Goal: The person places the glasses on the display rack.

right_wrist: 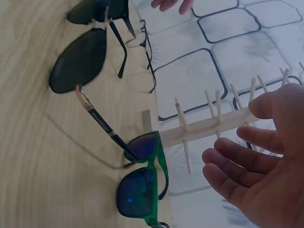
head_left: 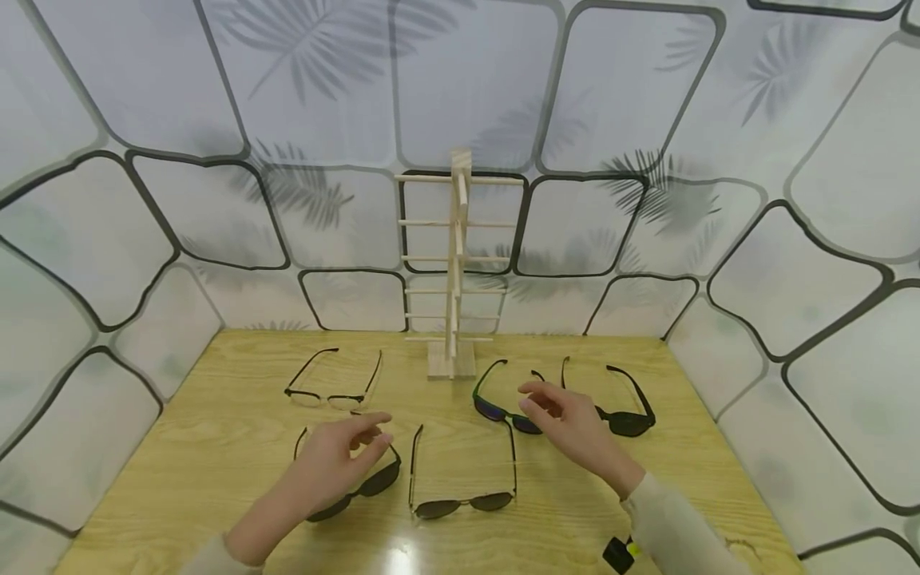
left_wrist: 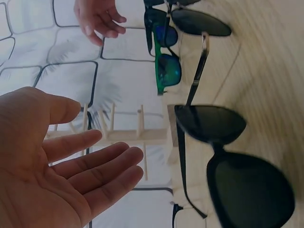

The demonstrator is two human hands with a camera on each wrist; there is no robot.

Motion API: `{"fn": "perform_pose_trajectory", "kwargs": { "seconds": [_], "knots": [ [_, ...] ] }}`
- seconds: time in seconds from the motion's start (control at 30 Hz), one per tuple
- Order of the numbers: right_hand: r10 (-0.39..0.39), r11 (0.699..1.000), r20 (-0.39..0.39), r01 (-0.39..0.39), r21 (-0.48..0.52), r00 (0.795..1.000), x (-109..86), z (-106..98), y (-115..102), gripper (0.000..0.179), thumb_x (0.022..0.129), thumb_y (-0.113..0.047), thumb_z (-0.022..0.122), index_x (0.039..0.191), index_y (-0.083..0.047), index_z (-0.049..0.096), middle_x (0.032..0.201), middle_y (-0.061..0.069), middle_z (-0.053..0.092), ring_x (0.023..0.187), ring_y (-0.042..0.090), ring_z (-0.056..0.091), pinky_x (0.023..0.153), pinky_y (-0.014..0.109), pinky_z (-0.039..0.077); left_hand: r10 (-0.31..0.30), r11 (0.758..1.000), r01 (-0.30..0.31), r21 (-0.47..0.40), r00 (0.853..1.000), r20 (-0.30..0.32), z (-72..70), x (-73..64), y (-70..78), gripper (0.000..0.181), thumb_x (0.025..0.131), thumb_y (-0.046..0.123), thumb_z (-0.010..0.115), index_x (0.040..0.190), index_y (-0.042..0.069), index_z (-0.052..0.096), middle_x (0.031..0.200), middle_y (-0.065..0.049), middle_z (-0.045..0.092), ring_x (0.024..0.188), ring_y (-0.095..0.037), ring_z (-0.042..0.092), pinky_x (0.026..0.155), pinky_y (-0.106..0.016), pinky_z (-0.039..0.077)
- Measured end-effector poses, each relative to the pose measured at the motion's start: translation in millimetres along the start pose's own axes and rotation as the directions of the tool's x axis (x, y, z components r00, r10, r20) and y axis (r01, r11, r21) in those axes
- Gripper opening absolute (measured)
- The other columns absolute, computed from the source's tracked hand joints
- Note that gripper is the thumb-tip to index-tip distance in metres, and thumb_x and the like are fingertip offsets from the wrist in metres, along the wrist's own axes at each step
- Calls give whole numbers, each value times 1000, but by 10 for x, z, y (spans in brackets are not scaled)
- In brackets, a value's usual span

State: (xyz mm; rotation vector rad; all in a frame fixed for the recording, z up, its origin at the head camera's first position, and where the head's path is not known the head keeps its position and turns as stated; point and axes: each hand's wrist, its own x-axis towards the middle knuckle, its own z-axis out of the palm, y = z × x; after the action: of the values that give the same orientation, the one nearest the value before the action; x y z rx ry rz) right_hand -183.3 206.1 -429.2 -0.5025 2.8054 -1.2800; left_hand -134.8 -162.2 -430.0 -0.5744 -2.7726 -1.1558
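My left hand (head_left: 334, 459) hovers over black sunglasses (head_left: 381, 481) at the front left, its fingers relaxed and holding nothing. On the other side, my right hand (head_left: 573, 423) hangs in the air, overlapping green-framed sunglasses (head_left: 490, 409) and a black pair (head_left: 628, 423) in the head view. Its fingers are loosely bent, with nothing between them. Between the hands lie thin-framed sunglasses (head_left: 438, 509), temples unfolded toward the back. Clear eyeglasses (head_left: 331, 399) with dark upper rims lie at the back left. A wooden rack (head_left: 455, 263) with several pairs of side pegs stands at the back centre, bearing no glasses.
A wood-grain table (head_left: 237, 383) carries everything. Patterned fabric walls (head_left: 345, 239) enclose it at the back and both sides. Near the right sleeve is a small black object (head_left: 618, 554) with a yellow-green part.
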Motion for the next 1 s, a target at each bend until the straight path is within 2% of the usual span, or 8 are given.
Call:
{"fn": "perform_pose_trajectory", "kwargs": {
  "seconds": [0.17, 0.33, 0.47, 0.67, 0.9, 1.0],
  "knots": [
    [46, 996, 33, -48, 72, 998, -107, 73, 29, 34, 106, -39, 65, 134, -20, 71, 118, 1, 76, 100, 17, 74, 82, 27, 58, -43, 994, 49, -99, 997, 58, 125, -75, 31, 34, 106, 30, 67, 130, 7, 73, 96, 1, 79, 86, -7, 75, 76, -27, 61],
    [58, 989, 66, -66, 133, 996, -201, 157, 97, 35, 106, -37, 65, 131, -14, 72, 122, 10, 76, 101, 19, 74, 80, 26, 58, -69, 982, 81, -170, 995, 77, 281, -167, 32, 34, 105, 26, 68, 129, 3, 73, 96, -6, 80, 78, -8, 73, 68, -21, 58],
    [81, 979, 106, -99, 178, 991, -263, 229, 174, 37, 106, -35, 65, 133, -9, 70, 118, 13, 75, 96, 20, 73, 75, 25, 58, -88, 976, 101, -193, 993, 75, 384, -231, 24, 32, 103, 20, 70, 127, -1, 73, 95, -8, 79, 77, -12, 74, 69, -21, 58],
    [56, 972, 151, -89, 216, 987, -319, 329, 300, 37, 107, -28, 64, 132, -2, 69, 107, 14, 75, 87, 24, 72, 70, 27, 58, -105, 974, 118, -192, 992, 74, 475, -285, 10, 33, 103, 21, 70, 127, -2, 73, 93, -5, 78, 74, -6, 70, 68, -21, 58],
    [55, 971, 185, -95, 219, 981, -359, 411, 372, 34, 106, -26, 66, 128, 0, 71, 101, 9, 75, 82, 21, 70, 66, 26, 57, -103, 956, 137, -261, 985, 139, 558, -325, -45, 37, 103, 21, 70, 129, -5, 70, 93, -7, 79, 74, -10, 72, 67, -21, 57],
    [66, 969, 205, -112, 220, 977, -372, 432, 378, 34, 106, -26, 67, 128, 0, 71, 100, 9, 75, 80, 18, 69, 66, 25, 56, -97, 952, 138, -273, 983, 158, 611, -334, -67, 37, 103, 20, 70, 129, -6, 70, 92, -8, 78, 74, -7, 71, 67, -21, 57]
  ]
}}
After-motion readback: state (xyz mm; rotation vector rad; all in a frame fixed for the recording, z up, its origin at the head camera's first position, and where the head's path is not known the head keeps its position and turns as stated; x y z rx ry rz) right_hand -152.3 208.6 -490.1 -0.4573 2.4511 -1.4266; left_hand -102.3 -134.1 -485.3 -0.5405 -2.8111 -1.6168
